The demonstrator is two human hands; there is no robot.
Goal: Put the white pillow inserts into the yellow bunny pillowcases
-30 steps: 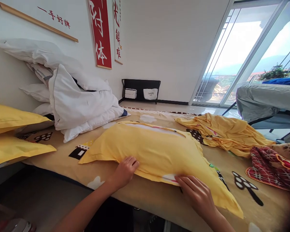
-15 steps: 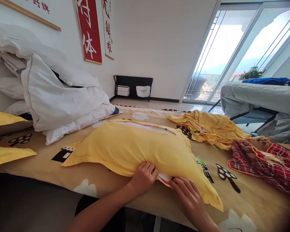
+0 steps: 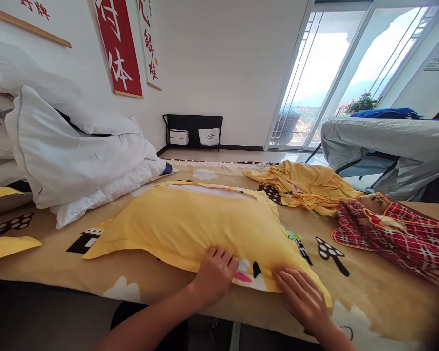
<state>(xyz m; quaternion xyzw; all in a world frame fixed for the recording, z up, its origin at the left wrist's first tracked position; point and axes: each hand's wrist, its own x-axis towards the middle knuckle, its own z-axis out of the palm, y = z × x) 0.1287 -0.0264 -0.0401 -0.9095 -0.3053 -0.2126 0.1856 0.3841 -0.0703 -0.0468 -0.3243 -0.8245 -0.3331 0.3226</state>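
A plump yellow pillow (image 3: 201, 224) lies lengthwise in front of me on the patterned bedspread, with a long slit along its far side showing white inside. My left hand (image 3: 217, 273) is closed on the near edge of its pillowcase, fingers curled over the cloth. Farther right along that edge, my right hand (image 3: 302, 295) pinches the pillowcase near its corner, its thumb hidden. Between the hands a printed patch (image 3: 249, 273) of white, pink and black shows on the cloth.
White pillows (image 3: 80, 151) are heaped at the left, with yellow cloth (image 3: 10, 247) nearby. A crumpled yellow pillowcase (image 3: 307, 187) and a red plaid cloth (image 3: 384, 226) lie at the right. Beyond stands a table under grey sheeting (image 3: 384, 139). The bed's near edge (image 3: 149, 300) runs below my arms.
My right hand has slid right along the pillow's near edge, away from my left hand. More of the printed patch shows between them. The view has turned slightly right.
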